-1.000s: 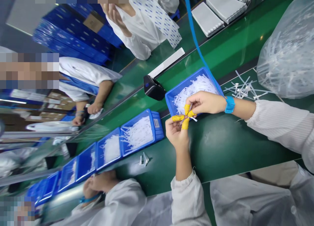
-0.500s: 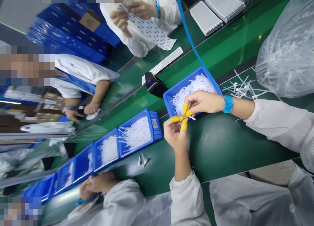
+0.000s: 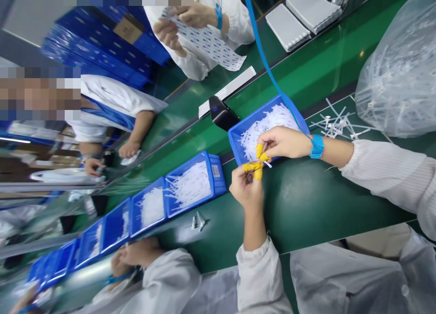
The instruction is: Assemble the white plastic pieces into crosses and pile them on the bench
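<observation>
Over the near edge of a blue bin (image 3: 235,146), my two hands meet fingertip to fingertip. My left hand (image 3: 247,186), with yellow finger cots on thumb and finger, pinches at a thin white plastic strip (image 3: 268,164). From the right, my right hand (image 3: 286,141) pinches the same small piece, also in yellow cots, a blue band round its wrist. The strip's tip sticks out below the right fingertips; the rest is hidden by the fingers. Many thin white pieces (image 3: 269,121) fill the bin behind the hands.
Loose white strips with small connectors (image 3: 335,125) lie right of the bin, near a clear bag (image 3: 391,87). More blue bins (image 3: 214,182) line the bench leftward. A black device (image 3: 223,114) stands behind. A blue cord (image 3: 262,50) hangs across. A co-worker's hands (image 3: 136,252) are at lower left.
My left hand has shifted slightly right, its fingertips closer to the right hand's, and its fingers have drawn together. The right hand stays almost in place.
</observation>
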### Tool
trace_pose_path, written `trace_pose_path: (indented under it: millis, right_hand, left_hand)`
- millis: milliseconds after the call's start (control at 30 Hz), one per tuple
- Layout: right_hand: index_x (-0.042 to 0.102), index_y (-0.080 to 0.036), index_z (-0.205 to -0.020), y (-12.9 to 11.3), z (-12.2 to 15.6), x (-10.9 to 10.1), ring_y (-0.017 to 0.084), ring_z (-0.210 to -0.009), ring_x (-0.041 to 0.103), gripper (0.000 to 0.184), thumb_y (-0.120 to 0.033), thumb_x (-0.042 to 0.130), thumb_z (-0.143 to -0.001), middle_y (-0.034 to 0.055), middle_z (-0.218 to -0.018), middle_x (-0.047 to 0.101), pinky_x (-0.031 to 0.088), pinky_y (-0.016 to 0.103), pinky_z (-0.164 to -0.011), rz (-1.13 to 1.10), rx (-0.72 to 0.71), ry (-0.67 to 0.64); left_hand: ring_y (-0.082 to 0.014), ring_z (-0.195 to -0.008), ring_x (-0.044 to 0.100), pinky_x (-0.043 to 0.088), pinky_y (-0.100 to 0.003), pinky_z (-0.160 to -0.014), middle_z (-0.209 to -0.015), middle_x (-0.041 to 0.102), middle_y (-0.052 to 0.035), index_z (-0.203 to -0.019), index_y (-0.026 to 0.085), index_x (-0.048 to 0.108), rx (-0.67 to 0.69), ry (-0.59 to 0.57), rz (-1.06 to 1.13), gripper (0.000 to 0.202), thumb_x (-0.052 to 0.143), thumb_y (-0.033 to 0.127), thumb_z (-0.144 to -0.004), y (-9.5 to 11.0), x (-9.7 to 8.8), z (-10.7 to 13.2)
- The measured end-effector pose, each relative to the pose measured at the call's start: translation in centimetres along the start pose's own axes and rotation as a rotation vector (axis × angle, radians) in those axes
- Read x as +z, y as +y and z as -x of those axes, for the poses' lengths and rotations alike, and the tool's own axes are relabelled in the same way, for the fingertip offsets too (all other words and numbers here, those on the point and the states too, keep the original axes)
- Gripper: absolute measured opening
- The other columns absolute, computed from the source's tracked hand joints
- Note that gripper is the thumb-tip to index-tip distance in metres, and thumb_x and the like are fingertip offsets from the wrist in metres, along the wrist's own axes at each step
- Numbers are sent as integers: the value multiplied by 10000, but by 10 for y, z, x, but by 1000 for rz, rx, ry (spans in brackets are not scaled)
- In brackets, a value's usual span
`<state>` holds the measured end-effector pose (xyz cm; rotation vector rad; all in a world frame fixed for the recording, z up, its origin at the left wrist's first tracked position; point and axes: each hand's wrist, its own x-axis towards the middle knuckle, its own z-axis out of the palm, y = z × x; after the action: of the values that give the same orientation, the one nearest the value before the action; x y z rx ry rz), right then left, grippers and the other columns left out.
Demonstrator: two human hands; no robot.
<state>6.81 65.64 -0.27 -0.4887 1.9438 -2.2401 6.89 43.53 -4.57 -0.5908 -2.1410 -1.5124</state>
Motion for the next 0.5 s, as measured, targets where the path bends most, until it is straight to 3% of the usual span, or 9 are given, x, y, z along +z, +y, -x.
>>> trace_pose_path:
  millis: [133,267,400,500]
  right_hand:
    - [760,-157,-901,1,0,2,121,-680,741,95,-133,808,-823,-15,-734,783,604,209,-677,-22,2,-4]
    - [728,-158,-1092,-3,0,4,135,-679,751,246,-177,841,-874,4,-807,799,608,195,-578,-142,9,40]
    - [696,-153,-1089,-10,0,3,169,-757,798,224,-336,796,-1005,73,-947,826,571,177,-478,-224,57,132]
    - [698,-145,-1063,-14,-1,1,175,-706,795,360,-505,700,-1071,98,-930,814,557,190,-446,-315,102,196]
  left_hand:
    - [-137,-766,766,605,-238,-688,-892,756,-3,-966,194,687,-22,-18,11,285,893,345,-841,1,0,-1]
    - [-131,-788,745,606,-256,-748,-909,722,0,-997,197,658,-64,40,126,331,903,353,-839,7,5,-5]
    - [-152,-870,744,612,-290,-822,-950,692,-8,-1020,208,621,-99,119,170,373,895,385,-839,8,8,-10]
    - [-133,-836,708,570,-256,-756,-935,659,7,-1014,215,593,-159,203,233,399,899,380,-817,4,7,-13]
